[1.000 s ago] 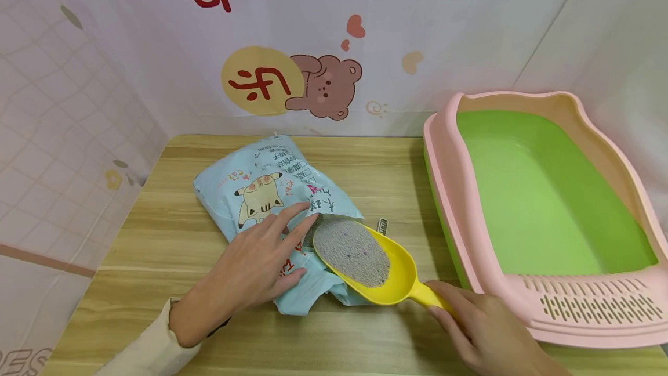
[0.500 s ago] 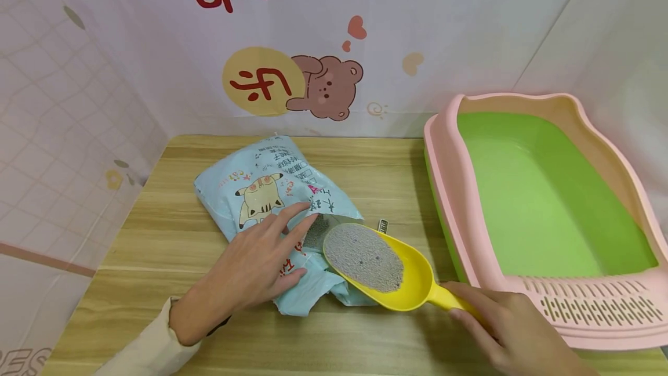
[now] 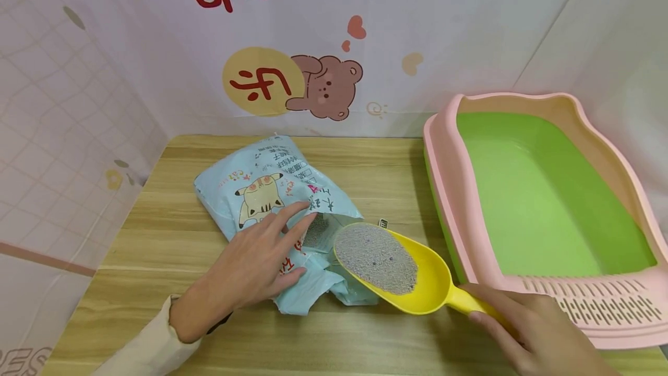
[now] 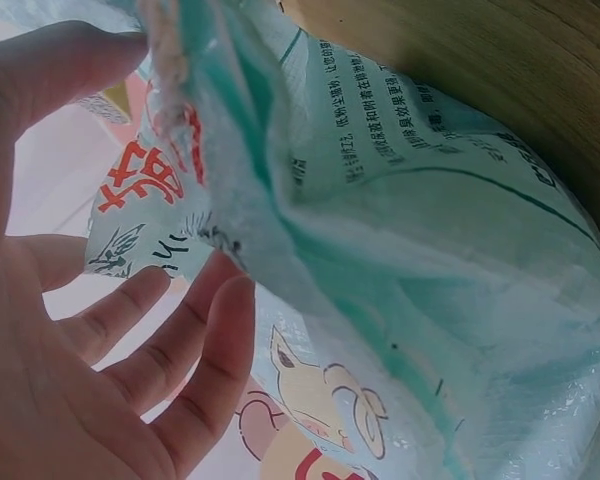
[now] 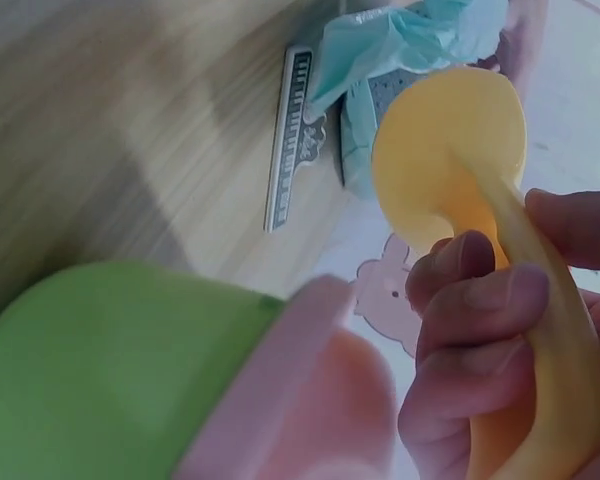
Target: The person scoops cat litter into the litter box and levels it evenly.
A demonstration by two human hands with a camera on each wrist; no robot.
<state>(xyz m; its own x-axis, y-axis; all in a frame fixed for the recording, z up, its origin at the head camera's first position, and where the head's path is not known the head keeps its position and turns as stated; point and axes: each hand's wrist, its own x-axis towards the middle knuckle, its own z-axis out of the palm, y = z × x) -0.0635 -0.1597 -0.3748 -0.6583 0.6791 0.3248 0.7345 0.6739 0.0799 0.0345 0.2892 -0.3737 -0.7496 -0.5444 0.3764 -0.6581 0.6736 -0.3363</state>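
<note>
My right hand grips the handle of a yellow scoop, heaped with grey cat litter. The scoop is held just right of the mouth of a light-blue litter bag, its tip overlapping the bag's lower flap. Inside the torn mouth more grey granules show. My left hand rests on the bag with fingers spread, fingertips at the upper lip and thumb on the lower part. From the left wrist view, the left hand's fingers touch the crumpled bag edge. In the right wrist view the scoop's underside faces the camera.
A green litter box with a pink rim stands on the right of the wooden table. Behind the scoop lies a narrow flat piece with ruler-like marks. A printed cloth hangs behind the table.
My right hand has drawn the loaded scoop back from the bag's mouth, rightward and slightly toward me. The left hand and the bag have stayed in place.
</note>
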